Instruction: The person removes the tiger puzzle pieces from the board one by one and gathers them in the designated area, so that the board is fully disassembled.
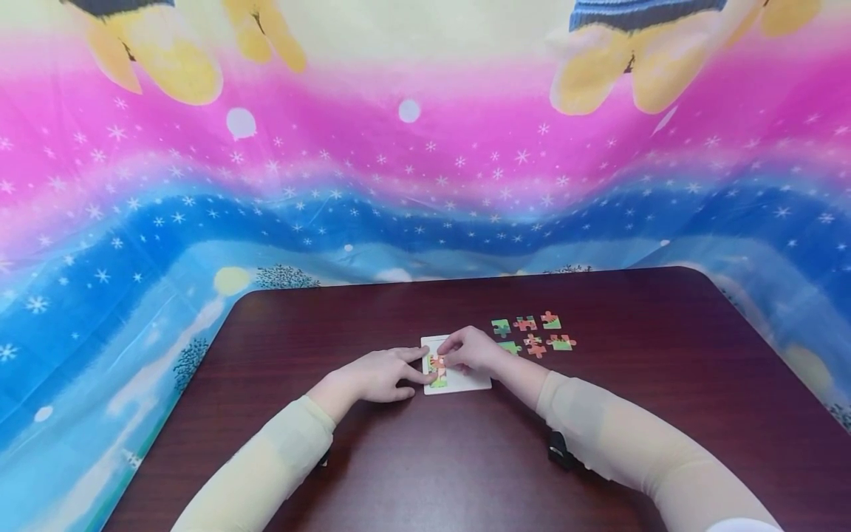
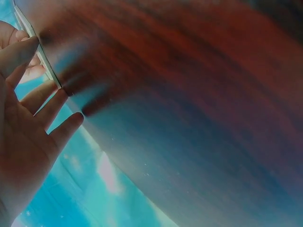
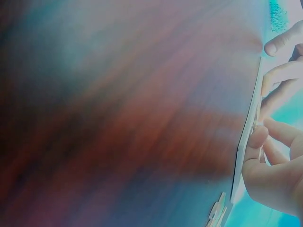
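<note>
A white puzzle tray (image 1: pixel 470 381) lies flat on the table, with joined jigsaw pieces (image 1: pixel 439 383) in orange and green along its left side. My left hand (image 1: pixel 380 375) is spread at the tray's left edge, its fingers fairly straight; fingertips touch the tray and the pieces. From the right, my right hand (image 1: pixel 475 350) reaches over the tray and pinches a jigsaw piece at the joined ones, largely covered by the fingers. The right wrist view shows the thumb and fingertips of the right hand (image 3: pixel 272 165) close together at the tray's surface.
Several loose jigsaw pieces (image 1: pixel 561 342) lie in two rough rows to the right of and beyond the tray. The dark wooden table (image 1: pixel 425 458) has rounded far corners. A patterned cloth (image 1: pixel 425 170) hangs behind and around it.
</note>
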